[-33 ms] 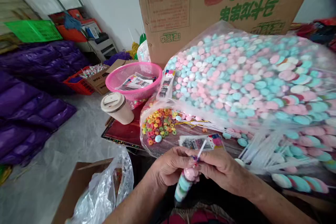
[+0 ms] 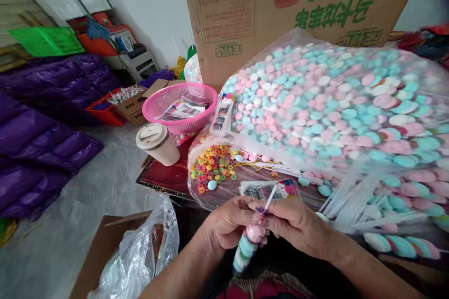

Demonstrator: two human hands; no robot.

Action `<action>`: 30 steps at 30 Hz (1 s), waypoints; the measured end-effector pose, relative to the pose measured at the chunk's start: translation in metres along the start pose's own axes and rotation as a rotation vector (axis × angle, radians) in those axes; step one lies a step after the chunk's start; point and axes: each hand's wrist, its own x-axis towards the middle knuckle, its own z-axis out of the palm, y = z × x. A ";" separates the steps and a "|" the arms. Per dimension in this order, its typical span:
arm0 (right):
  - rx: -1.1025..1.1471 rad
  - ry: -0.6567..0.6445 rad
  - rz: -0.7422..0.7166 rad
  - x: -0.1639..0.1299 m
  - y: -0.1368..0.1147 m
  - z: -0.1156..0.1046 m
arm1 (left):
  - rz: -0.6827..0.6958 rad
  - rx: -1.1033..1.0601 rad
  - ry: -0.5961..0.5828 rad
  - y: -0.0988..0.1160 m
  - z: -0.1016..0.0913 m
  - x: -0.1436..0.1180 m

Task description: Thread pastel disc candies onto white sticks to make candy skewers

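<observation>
A marshmallow skewer (image 2: 245, 248) in a clear wrapper hangs below my fingers, striped pink, blue and white. Its white stick (image 2: 270, 197) points up between my hands. My left hand (image 2: 229, 224) pinches the gathered neck of the wrapper from the left, and my right hand (image 2: 300, 226) pinches it from the right. A bit of purple-red wrapper or tie shows at the pinch; fingertips hide the rest. Just behind my hands lie printed wrappers (image 2: 257, 190). Thin white sticks (image 2: 354, 201) are heaped to the right, with an unwrapped marshmallow skewer (image 2: 400, 245) before them.
A big clear bag of marshmallows (image 2: 308, 112) covers the right of the table, before a tall carton (image 2: 231, 18). To the left are ring-shaped candies (image 2: 215, 168), a pink basket (image 2: 161, 124) and a lidded cup (image 2: 163, 149). A box with plastic bagging (image 2: 131, 257) stands front left.
</observation>
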 end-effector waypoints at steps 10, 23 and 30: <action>-0.626 0.237 -0.134 0.003 -0.007 0.006 | 0.333 0.042 0.341 0.002 0.024 0.000; -0.583 0.433 -0.126 0.008 -0.020 -0.001 | 0.450 0.417 0.171 0.052 0.042 -0.041; 0.131 0.356 0.249 0.004 -0.024 0.004 | 0.456 0.429 0.072 0.029 0.045 -0.025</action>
